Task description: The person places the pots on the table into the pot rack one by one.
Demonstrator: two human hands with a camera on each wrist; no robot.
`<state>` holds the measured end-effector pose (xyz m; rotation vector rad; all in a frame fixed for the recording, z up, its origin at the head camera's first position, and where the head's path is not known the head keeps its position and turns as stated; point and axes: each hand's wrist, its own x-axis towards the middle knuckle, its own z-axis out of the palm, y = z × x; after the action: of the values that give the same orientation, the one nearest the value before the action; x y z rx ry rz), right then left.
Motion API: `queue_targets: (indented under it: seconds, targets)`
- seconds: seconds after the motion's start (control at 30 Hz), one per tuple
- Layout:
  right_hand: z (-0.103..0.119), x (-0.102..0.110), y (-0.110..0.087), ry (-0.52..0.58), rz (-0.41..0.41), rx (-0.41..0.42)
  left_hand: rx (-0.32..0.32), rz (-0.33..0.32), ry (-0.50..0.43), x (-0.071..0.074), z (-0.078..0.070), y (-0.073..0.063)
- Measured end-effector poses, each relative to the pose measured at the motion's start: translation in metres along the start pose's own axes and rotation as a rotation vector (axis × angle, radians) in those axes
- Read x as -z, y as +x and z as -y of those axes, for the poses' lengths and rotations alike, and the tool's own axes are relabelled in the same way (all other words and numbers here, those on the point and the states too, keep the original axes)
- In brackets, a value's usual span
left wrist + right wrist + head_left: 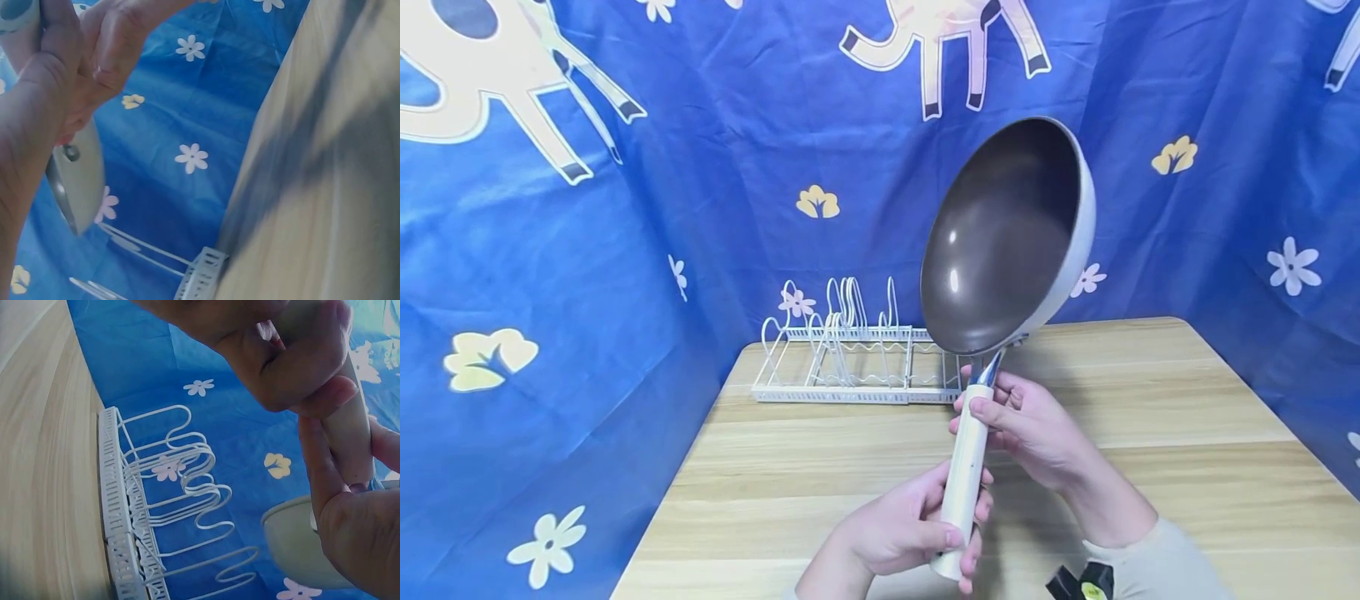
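A frying pan (1000, 242) with a dark brown inside and pale outside is held up above the table, tilted, its bowl at the top. Its cream handle (964, 475) slants down toward me. Near the handle's lower end my left hand (910, 521) grips it, thumb across the front. Higher up, beside the metal neck, my right hand (1037, 425) holds the handle between thumb and fingers. The right wrist view shows both hands around the handle, with part of the pan's pale outside (300, 550) below. In the left wrist view, the pan's edge (87, 181) hangs past the hands.
A white wire dish rack (857, 392) stands at the back left of the wooden table (760, 483), behind the hands. Blue patterned cloth (737, 167) hangs around the table's back and sides. A black device (1082, 583) sits by the right sleeve.
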<state>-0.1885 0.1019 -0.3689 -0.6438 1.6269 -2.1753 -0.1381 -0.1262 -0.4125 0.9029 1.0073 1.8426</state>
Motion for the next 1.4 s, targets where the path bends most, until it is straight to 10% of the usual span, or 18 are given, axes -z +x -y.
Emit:
queue_targets:
  seconds: [0.33,0.67,1.4]
  targets:
    - [-0.001,-0.017,0.02,-0.038,-0.053,-0.074,0.005,-0.18,0.132,-0.011,-0.012,-0.012]
    - [-0.003,-0.039,0.04,-0.052,-0.107,-0.105,-0.007,-0.206,0.123,-0.004,-0.019,-0.029]
    - [-0.02,-0.07,0.065,-0.077,-0.175,-0.1,-0.1,-0.054,0.026,0.034,-0.013,-0.06]
